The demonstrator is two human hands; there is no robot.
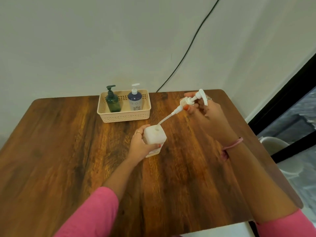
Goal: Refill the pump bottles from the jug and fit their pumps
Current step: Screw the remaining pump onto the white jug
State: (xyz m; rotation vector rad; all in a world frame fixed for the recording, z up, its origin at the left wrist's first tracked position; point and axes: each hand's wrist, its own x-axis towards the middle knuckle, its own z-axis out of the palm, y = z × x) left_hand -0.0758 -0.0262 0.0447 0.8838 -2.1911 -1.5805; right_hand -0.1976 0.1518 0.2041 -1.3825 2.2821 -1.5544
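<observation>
Left hand (140, 146) wrapped white square bottle (154, 140) at table centre, fingers curled round its sides, thumb on near face. Bottle upright on wooden table (68, 151), neck hole open. Right hand (203, 110) at 2 o'clock of bottle, fingertips pinching white pump (193, 100) at collar; dip tube slanted down, tip right at bottle's top edge. Beige basket (124, 117) at 11 o'clock, green bottle (112, 101) and blue bottle (135, 100) inside, pumps on. Plain wall behind, dark cable (188, 53) running down it. White chair (273, 144) at 3 o'clock.
</observation>
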